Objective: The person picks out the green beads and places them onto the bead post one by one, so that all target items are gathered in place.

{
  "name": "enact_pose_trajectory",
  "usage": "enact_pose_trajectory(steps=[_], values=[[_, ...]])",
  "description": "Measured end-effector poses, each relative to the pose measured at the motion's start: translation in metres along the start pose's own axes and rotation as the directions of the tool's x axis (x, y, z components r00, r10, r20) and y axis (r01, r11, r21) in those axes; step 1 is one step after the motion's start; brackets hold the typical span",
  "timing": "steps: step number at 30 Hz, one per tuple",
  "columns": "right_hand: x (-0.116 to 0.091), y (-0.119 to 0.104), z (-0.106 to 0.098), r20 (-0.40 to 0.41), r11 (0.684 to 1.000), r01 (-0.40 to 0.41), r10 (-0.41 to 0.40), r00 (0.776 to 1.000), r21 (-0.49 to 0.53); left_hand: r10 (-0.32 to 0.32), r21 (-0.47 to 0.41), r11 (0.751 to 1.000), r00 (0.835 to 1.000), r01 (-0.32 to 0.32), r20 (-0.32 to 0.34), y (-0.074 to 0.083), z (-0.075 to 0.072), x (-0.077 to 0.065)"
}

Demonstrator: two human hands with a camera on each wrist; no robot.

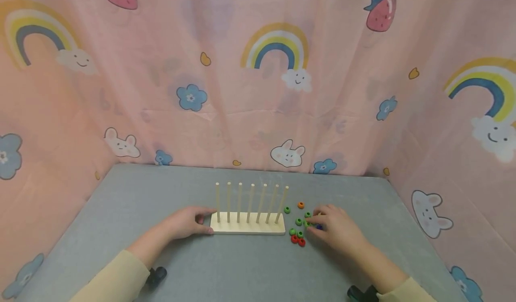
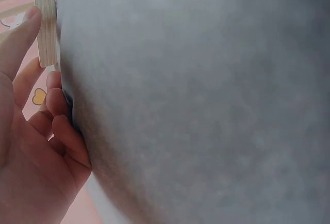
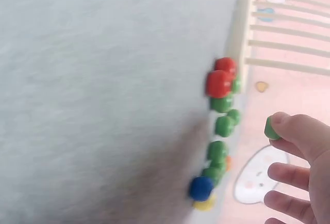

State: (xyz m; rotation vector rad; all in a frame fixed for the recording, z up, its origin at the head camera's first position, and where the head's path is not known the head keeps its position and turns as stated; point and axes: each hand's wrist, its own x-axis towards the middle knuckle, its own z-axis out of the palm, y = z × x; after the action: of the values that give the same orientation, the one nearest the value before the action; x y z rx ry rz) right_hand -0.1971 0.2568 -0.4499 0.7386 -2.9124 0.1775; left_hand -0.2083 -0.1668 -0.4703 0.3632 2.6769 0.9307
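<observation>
The left hand point(image 1: 189, 222) was at the left end of the wooden board point(image 1: 247, 229). Its thumb was on the near side and a finger was behind, so it pinched that end. The board lay flat on the tabletop point(image 1: 193, 270), with its long side running from left to right. Seven thin sticks point(image 1: 250, 203) stood up from it in a row.

Just past the board's right end lay the loose beads: an orange bead point(image 1: 301, 205) at the back, two red beads point(image 1: 302, 242) at the front, and green beads point(image 1: 298, 222) between. The right hand point(image 1: 336, 230) hid some of them, so I could not count them all.

The right hand pinched one green bead point(image 3: 271, 129) between thumb and finger, up off the tabletop, with its other fingers apart. A blue bead point(image 3: 201, 188) sat low down, near that hand.

That held bead was to the right of the whole row and looked lower than the stick tops. The way from it to the sticks was left and up. The right hand was nearest the last stick on the right.
</observation>
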Motion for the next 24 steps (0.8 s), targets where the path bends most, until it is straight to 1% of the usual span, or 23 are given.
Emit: enact_pose_trajectory(steps=[3, 8, 13, 21, 24], values=[[0.004, -0.004, -0.008, -0.023, 1.000, -0.007, 0.008, 1.000, 0.021, 0.001, 0.001, 1.000, 1.000, -0.001, -0.002, 0.000, -0.001, 0.000], [0.009, -0.008, -0.023, -0.086, 0.999, 0.001, 0.002, 0.996, 0.038, 0.006, 0.000, 1.000, 1.000, -0.006, -0.005, 0.000, -0.001, 0.001], [0.014, -0.014, -0.036, -0.145, 0.999, 0.007, 0.001, 0.989, 0.051, -0.006, 0.013, 1.000, 1.000, 0.006, -0.008, -0.001, -0.001, 0.003], [0.020, -0.023, -0.054, -0.203, 0.996, 0.059, -0.043, 0.978, 0.071, -0.008, 0.017, 1.000, 1.000, 0.008, -0.014, 0.000, -0.001, 0.001], [0.022, -0.029, -0.063, -0.208, 0.994, 0.053, -0.031, 0.978, 0.097, -0.014, 0.022, 1.000, 1.000, 0.014, -0.016, 0.001, 0.000, 0.000]])
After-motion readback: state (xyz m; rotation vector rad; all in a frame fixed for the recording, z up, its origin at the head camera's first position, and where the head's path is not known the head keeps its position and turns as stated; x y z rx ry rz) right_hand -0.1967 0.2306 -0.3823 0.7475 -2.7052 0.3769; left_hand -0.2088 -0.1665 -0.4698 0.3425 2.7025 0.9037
